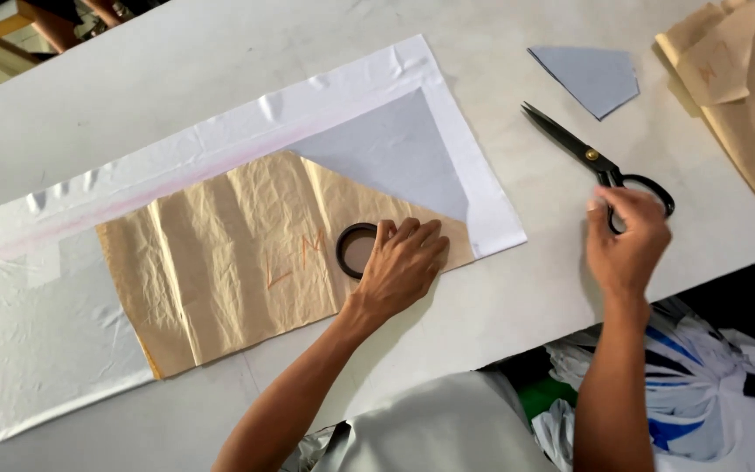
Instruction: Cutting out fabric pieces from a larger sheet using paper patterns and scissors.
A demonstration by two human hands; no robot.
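Note:
My left hand (402,267) lies flat, fingers spread, on a creased tan paper pattern (229,253) and touches a dark round ring (356,249) that rests on it. The pattern lies over a grey piece (395,149) on a white fabric sheet (45,306). My right hand (626,240) hovers at the handles of black scissors (583,153), which lie on the table with blades pointing up and left. Its fingers are by the handle loops; a firm grip cannot be seen.
A cut grey piece (594,77) lies beyond the scissors. Folded tan paper pieces (744,87) are stacked at the far right. The white table's (535,297) near edge runs below my hands, with bundled cloth (709,393) beneath it.

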